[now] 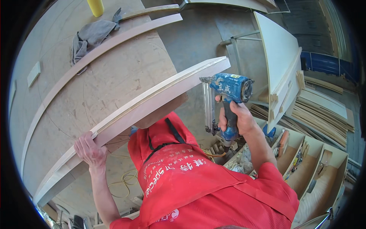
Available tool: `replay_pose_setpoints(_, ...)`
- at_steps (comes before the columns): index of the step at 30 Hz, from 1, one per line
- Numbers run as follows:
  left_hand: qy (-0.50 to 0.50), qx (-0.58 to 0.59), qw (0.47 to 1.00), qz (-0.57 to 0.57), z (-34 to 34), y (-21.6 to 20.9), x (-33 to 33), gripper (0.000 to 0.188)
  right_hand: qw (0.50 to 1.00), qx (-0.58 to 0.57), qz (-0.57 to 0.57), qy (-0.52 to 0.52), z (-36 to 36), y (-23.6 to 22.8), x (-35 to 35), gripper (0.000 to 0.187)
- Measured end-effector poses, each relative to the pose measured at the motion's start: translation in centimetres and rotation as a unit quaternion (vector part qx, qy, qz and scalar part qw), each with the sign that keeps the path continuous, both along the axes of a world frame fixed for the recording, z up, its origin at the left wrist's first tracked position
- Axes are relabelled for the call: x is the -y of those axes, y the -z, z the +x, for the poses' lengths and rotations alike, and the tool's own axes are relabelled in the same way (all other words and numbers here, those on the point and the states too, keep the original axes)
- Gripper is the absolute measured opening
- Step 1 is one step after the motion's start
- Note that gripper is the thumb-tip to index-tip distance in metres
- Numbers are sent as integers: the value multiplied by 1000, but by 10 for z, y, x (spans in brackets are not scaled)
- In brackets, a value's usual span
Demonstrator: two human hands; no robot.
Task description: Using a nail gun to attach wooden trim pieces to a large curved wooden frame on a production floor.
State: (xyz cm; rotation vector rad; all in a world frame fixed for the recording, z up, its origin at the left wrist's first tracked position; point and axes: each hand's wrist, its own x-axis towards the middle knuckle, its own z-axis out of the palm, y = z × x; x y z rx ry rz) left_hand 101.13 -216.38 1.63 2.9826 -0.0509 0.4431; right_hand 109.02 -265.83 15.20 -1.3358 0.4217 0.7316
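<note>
A long, pale, layered curved wooden piece runs along the near edge of the workbench. My left hand grips it near its lower left part, fingers over the top edge. In my right hand is a blue pneumatic nail gun, my fingers wrapped round its dark handle. The gun's nose points left, close to the right end of the curved piece and seemingly just apart from it. Its metal magazine hangs down on the left side.
On the workbench lie another curved strip, a grey cloth, a hammer and a yellow cylinder. To the right stand a pale panel, stacked wood strips and a divided wooden box with tools. A yellow hose trails below.
</note>
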Motion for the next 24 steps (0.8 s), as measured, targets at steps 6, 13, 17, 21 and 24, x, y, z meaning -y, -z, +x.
replay_pose_setpoints(6, 2, 0, 1000, -11, 20, 24, -2, 40, 1000, -6, -24, 4, 34, 15, 19, 66)
replay_pose_setpoints(13, 2, 2, 1000, -5, 18, -21, 27, 35, 999, -19, -13, 28, 49, -18, 70, 65)
replay_pose_setpoints(17, 1, 10, 1000, -2, 21, -23, 29, 35, 999, -20, -6, 46, 54, -15, 78, 65)
replay_pose_setpoints(21, 2, 6, 1000, -8, 25, -10, 28, 36, 999, -27, -5, 32, 59, -10, 70, 65)
replay_pose_setpoints(24, 1, 5, 1000, -9, 25, -1, 26, 36, 999, -33, -4, 26, 62, -3, 62, 65)
